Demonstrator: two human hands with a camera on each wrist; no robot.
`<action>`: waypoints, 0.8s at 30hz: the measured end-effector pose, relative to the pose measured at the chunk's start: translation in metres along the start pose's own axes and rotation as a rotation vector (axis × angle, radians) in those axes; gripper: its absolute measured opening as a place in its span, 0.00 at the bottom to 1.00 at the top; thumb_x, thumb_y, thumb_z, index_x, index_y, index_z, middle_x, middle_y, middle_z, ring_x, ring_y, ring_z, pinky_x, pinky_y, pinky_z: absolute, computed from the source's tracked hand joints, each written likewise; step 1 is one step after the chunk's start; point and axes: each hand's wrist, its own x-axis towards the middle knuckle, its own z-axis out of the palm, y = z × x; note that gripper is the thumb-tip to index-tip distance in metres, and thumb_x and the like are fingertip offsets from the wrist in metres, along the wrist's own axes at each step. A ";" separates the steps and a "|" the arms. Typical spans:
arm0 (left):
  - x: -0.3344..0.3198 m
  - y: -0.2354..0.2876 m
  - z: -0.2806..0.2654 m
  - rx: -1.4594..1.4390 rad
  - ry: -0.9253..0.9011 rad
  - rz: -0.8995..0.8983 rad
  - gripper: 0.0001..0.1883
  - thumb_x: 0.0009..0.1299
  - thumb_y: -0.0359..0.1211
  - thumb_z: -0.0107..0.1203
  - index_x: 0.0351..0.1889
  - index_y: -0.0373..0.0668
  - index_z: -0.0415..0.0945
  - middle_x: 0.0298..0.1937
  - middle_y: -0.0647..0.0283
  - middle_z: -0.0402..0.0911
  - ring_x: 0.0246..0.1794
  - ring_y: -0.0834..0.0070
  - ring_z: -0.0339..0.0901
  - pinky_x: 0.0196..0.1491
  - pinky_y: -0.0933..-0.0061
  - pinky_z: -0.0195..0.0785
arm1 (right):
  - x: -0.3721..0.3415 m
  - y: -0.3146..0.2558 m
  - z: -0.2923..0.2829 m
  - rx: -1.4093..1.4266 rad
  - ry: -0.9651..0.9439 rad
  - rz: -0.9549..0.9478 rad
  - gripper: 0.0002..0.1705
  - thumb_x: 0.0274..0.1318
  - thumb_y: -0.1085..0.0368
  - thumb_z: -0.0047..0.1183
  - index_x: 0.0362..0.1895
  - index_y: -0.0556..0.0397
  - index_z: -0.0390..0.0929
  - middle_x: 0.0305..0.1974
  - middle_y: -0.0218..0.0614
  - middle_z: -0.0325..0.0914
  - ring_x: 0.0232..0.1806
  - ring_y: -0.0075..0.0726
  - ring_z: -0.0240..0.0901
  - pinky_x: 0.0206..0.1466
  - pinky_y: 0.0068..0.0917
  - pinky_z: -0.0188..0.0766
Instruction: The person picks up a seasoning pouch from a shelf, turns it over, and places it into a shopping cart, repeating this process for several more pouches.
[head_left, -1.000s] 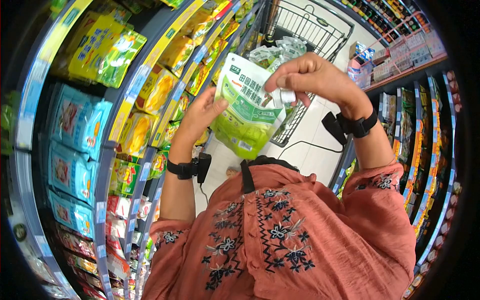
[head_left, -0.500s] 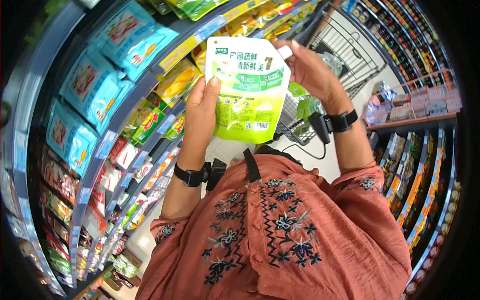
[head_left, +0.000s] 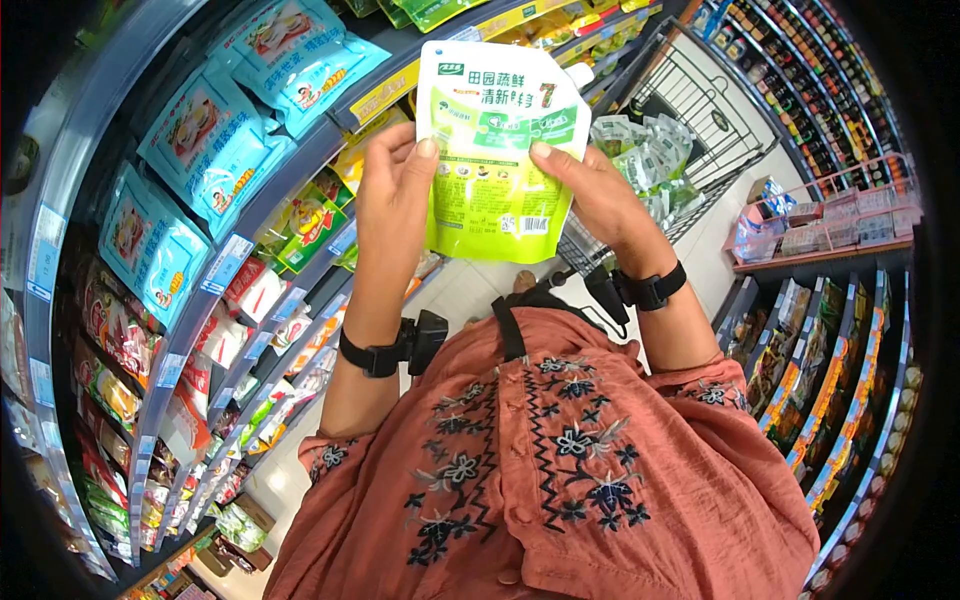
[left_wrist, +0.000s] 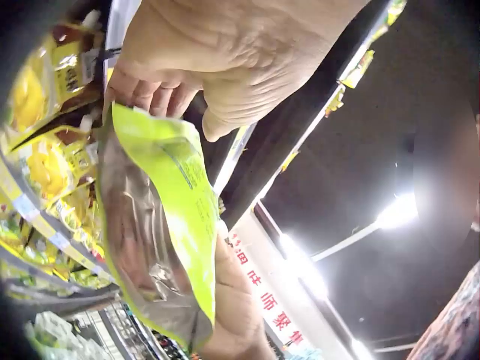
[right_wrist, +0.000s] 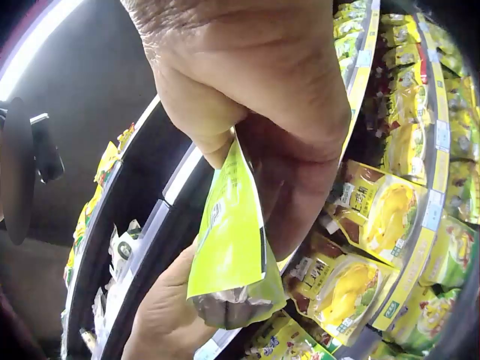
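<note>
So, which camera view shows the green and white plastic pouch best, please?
The head view, where the pouch shows its printed side nearly whole, white cap included. The left wrist view gives its silvery underside and one green side; the right wrist view, a steeply angled green panel.

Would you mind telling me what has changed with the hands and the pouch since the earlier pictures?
The right hand has left the white cap at the pouch's corner and now grips the right edge, thumb on the printed face. The green-and-white pouch, tilted at first, is now more upright. The left hand still holds its left edge.
</note>
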 end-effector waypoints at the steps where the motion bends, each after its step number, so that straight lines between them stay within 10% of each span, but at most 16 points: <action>1: 0.000 -0.003 -0.002 0.084 0.040 0.091 0.17 0.78 0.37 0.52 0.57 0.33 0.72 0.53 0.57 0.78 0.48 0.74 0.76 0.50 0.72 0.70 | -0.001 -0.003 -0.003 -0.025 0.023 0.007 0.26 0.70 0.52 0.52 0.60 0.61 0.77 0.55 0.36 0.82 0.54 0.30 0.77 0.61 0.28 0.70; 10: -0.033 0.028 0.017 0.537 -0.108 0.385 0.20 0.73 0.34 0.57 0.59 0.33 0.70 0.58 0.45 0.73 0.60 0.51 0.70 0.65 0.56 0.61 | -0.013 -0.019 -0.009 -0.099 0.084 -0.114 0.26 0.72 0.52 0.49 0.61 0.60 0.76 0.55 0.37 0.81 0.55 0.30 0.77 0.61 0.30 0.70; 24: -0.038 0.016 0.017 0.435 -0.008 0.456 0.20 0.73 0.31 0.55 0.61 0.34 0.69 0.62 0.50 0.72 0.61 0.61 0.71 0.62 0.62 0.65 | -0.019 -0.023 -0.019 -0.011 0.142 -0.070 0.29 0.74 0.50 0.43 0.59 0.64 0.76 0.55 0.40 0.81 0.54 0.30 0.77 0.60 0.28 0.70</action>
